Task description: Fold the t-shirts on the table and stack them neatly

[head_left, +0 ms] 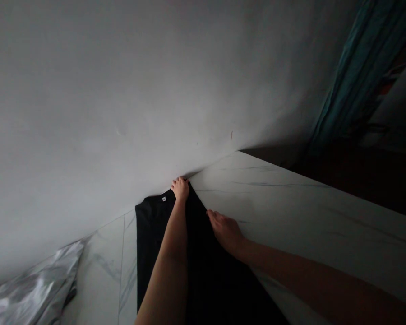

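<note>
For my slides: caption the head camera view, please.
Left hand and right hand on a black shirt, marble table beneath.

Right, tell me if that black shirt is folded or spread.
Folded over, it seems: the black shirt lies on the marble-look table, a diagonal edge under the right hand, collar label by the left hand.

Nothing can be read: the small white neck label (163,198) on the black shirt (152,234) is too tiny.

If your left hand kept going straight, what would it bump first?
The left hand would probably meet the pale wall just past the edge of the white marble-look table, though depth is hard to judge.
</note>
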{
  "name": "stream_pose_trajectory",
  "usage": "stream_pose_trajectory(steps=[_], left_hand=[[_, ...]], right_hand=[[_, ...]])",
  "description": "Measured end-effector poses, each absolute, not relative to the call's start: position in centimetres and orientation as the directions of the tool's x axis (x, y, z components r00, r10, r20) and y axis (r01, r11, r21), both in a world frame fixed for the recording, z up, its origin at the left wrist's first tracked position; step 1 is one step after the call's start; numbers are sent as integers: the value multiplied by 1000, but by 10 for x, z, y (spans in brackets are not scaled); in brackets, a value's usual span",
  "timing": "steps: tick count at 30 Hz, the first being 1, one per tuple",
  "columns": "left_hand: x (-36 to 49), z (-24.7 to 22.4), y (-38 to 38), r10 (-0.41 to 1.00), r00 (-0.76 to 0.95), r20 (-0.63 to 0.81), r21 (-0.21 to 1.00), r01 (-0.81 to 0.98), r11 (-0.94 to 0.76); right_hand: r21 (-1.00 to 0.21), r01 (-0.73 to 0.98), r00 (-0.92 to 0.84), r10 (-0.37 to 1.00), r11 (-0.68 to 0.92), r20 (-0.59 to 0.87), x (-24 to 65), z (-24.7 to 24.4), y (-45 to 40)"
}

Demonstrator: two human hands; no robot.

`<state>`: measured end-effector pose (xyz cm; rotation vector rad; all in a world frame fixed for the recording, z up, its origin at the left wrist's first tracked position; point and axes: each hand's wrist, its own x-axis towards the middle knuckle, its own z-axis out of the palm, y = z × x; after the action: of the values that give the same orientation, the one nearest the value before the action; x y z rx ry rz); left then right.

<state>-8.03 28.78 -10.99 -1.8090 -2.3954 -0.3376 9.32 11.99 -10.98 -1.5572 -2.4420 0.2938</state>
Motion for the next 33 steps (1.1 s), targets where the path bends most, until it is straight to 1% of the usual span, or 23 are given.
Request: stream_pose_trajectory(steps=[7, 8, 10, 12, 14, 15, 17, 19, 21, 22, 25, 27, 30, 33], left_hand=[[-75, -99, 286, 953, -216, 212, 64, 976, 207], [-73, -94, 283, 954, -209, 215, 59, 978, 201], [-69, -86, 275, 950, -179, 254, 43, 984, 173], [-64, -82, 261, 944, -98, 316, 9, 995, 101], [-62, -84, 243, 943, 26, 331, -40, 999, -13], [-62, -88, 233, 948, 82, 307, -61, 996, -67], [-63, -96, 218, 967, 157, 201, -81, 986, -143], [-65, -103, 209, 979, 188, 82, -82, 980, -181], [-66, -104, 207, 981, 195, 6, -73, 978, -194], [-65, -103, 207, 982, 188, -7, -66, 980, -188], [-58, -96, 202, 989, 147, 20, -44, 988, -146], [-54, -93, 185, 985, 167, 42, -44, 985, -165], [-55, -97, 132, 965, 259, 43, -82, 964, -255], [-66, -107, 52, 950, 310, 27, -117, 945, -305]], right_hand=[[-223, 906, -366, 930, 361, 18, 93, -91, 117], [-212, 913, -351, 936, 349, 29, 95, -88, 118], [-194, 920, -326, 940, 340, 101, 100, -85, 117], [-203, 900, -350, 917, 386, 192, 104, -87, 111], [-244, 821, -460, 851, 516, 253, 107, -95, 99], [-267, 758, -537, 802, 594, 262, 109, -101, 90], [-306, 620, -683, 689, 723, 242, 115, -112, 70], [-331, 515, -779, 592, 791, 204, 126, -119, 46], [-352, 451, -828, 531, 821, 178, 141, -120, 21], [-363, 425, -846, 507, 829, 166, 150, -119, 8], [-404, 374, -881, 456, 835, 128, 173, -113, -28], [-432, 348, -894, 434, 832, 116, 186, -110, -48], [-470, 292, -916, 385, 833, 114, 204, -110, -68], [-484, 212, -950, 296, 849, 103, 225, -110, -76]])
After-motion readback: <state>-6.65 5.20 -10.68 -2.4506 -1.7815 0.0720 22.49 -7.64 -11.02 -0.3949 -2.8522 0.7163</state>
